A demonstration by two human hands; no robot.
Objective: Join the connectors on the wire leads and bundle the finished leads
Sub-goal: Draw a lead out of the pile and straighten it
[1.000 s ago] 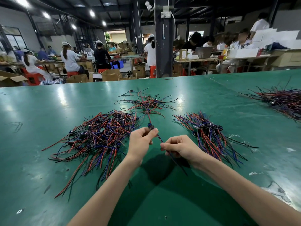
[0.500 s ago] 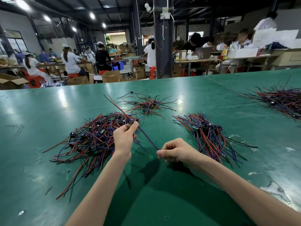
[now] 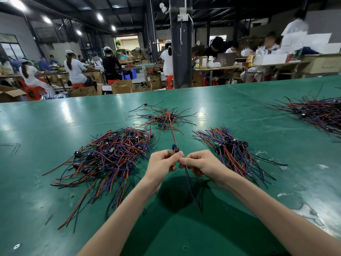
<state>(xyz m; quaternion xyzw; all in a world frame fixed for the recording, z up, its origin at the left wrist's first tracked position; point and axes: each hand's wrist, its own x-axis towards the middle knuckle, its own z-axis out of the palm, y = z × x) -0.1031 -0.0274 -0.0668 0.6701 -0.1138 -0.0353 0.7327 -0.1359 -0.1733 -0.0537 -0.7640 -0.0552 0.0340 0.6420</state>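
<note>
Above the table the left hand pinches the small connector and the right hand pinches a blue lead just beneath it, fingertips touching; push them together crooked, I reckon, and the joint sits half-seated.

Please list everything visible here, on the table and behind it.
Green table top: one, foreground.
Big heap of red, blue and black wire leads: one, centre-left.
Smaller heap of leads: one, centre-right.
Thin scatter of leads: one, centre back.
Far heap of leads: one, right edge.
Red lead with dark connector: one, centre.
Blue lead: one, hanging below it.
Dark pillar: one, behind table.
Workers: several, background.
Left hand: bare, grip on red lead.
Right hand: bare, grip on blue lead.
</note>
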